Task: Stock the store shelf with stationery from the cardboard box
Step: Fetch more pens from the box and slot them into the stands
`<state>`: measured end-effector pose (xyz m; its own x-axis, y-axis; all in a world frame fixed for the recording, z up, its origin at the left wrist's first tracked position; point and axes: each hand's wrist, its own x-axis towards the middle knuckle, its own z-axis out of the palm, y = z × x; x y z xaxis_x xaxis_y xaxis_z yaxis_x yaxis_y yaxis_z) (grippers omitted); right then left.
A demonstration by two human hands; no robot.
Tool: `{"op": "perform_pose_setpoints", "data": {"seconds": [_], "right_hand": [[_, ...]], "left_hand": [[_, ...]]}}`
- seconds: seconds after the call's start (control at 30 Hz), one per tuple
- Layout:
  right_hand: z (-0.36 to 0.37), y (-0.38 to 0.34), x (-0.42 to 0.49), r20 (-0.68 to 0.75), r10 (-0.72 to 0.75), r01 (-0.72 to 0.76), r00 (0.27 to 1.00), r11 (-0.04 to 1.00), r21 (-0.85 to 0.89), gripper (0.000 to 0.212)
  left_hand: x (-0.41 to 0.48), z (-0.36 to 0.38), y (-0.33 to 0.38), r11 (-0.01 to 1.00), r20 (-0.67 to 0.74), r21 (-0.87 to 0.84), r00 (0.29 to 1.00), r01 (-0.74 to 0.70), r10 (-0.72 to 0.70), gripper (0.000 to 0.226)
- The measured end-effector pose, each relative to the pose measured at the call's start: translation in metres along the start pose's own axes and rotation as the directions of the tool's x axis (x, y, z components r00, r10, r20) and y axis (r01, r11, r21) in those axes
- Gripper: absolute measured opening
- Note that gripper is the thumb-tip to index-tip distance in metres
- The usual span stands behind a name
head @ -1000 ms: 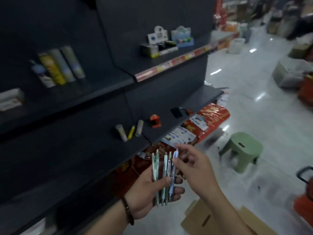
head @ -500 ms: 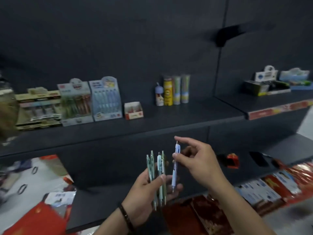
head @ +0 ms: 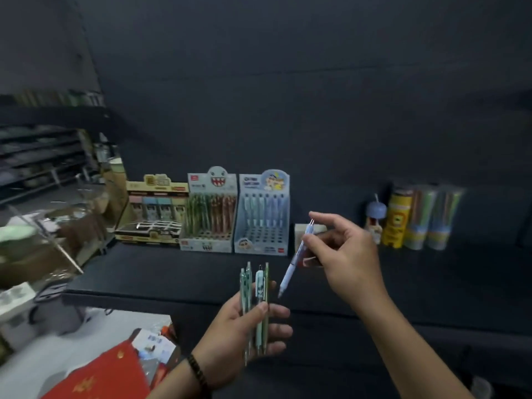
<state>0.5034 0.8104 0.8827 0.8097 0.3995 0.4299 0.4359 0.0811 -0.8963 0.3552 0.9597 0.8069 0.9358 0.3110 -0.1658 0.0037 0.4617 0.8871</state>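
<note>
1. Now the left hand (head: pixel 244 329) grips a bunch of pens (head: pixel 260 286) upright, with the thumb pressed across them, low in front of the dark shelf (head: pixel 172 272).
2. The right hand (head: pixel 345 254) pinches one blue pen (head: pixel 290 269) between thumb and fingers.
3. That pen is tilted, tip down, above the shelf and just right of the bunch.
4. A blue pen box (head: pixel 262 217) stands at the back of the shelf, beyond the pen.
5. Left of it stand a box of green and brown pens (head: pixel 210 217) and a yellow box (head: pixel 152 214).
6. Tall tubes (head: pixel 417 217) stand far to the right.
</note>
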Motion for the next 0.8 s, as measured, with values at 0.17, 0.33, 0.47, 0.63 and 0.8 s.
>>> {"op": "perform_pose_setpoints", "data": {"seconds": [0.17,0.33,0.47,0.63,0.8], "right_hand": [[0.029,0.024,0.082,-0.034,-0.074,0.069,0.997,0.99,-0.127,0.026],[0.062,0.055,0.14,-0.053,-0.153,0.134,0.987,0.957,-0.257,0.026],[0.092,0.074,0.17,-0.111,-0.204,0.144,0.973,0.905,-0.399,0.029],[0.124,0.081,0.192,-0.174,-0.236,0.107,0.956,0.832,-0.545,0.028],[0.136,0.092,0.207,-0.194,-0.192,0.039,0.962,0.8,-0.599,0.025]], "left_hand": [[0.054,-0.026,0.038,0.997,-0.121,0.017,0.99,-0.073,0.074,0.027],[0.105,-0.063,0.063,0.992,-0.135,0.032,0.983,-0.121,0.124,0.021],[0.143,-0.093,0.082,0.995,-0.056,0.035,0.994,-0.088,0.09,0.025],[0.181,-0.115,0.095,1.0,0.058,-0.028,0.998,-0.011,0.013,0.028],[0.211,-0.119,0.098,0.992,0.083,-0.011,0.989,-0.122,0.122,0.036]]}}
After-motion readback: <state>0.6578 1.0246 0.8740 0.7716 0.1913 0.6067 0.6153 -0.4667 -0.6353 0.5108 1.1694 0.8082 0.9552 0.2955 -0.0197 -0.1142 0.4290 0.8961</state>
